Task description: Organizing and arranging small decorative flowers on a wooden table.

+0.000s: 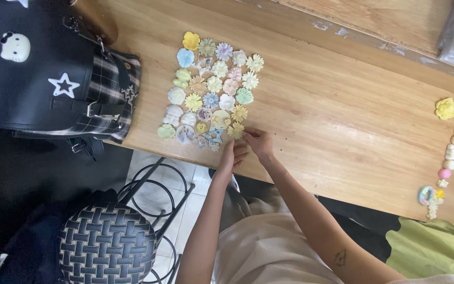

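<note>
Head view: both hands at the near edge of the wooden counter [342,121]. Right hand [258,143] pinching a yellow flower charm [236,130] at the cluster's lower right corner. Left hand [232,156] just beside, fingers loosely curled, holding nothing visible. Pastel flower charms [211,89] spread directly beyond the fingertips. Black star-patterned bag [43,68] far left of the hands.

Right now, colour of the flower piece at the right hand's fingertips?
Pale yellow flower piece, daisy-shaped, touched by the right hand; the head view shows it best.
</note>
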